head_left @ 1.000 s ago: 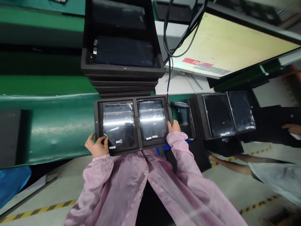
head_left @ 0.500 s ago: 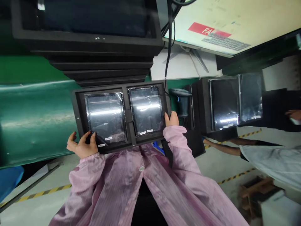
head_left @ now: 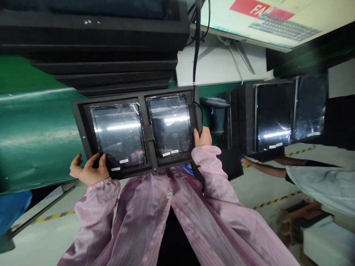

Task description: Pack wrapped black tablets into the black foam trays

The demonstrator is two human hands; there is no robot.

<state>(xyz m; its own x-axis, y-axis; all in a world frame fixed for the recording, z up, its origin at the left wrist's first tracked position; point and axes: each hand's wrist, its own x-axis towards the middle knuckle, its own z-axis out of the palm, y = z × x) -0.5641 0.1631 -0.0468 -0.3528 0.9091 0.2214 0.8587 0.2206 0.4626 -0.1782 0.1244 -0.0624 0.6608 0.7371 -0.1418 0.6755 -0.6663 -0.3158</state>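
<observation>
Holding a black tray point(head_left: 151, 147) at the middle of the frame, the person has one hand on each of its short sides. The left hand point(head_left: 89, 170) has a closed grip on the lower left corner of the tray, with the thumb lying on the top rim beside the left tablet point(head_left: 118, 133). The right hand point(head_left: 203, 136) has its grip closed on the right edge, just beside the right tablet point(head_left: 170, 123). Both tablets lie flat in their own compartments, covered with shiny film, each with small white labels near the lower edge. Above the tray, in the upper left of the frame, stands a stack of black trays point(head_left: 111, 55). A black cable point(head_left: 195, 55) hangs down to the upper right corner of the held tray. At the right, another tray with tablets point(head_left: 288, 111) stands, and a co-worker's arm point(head_left: 266, 170) reaches below it.
</observation>
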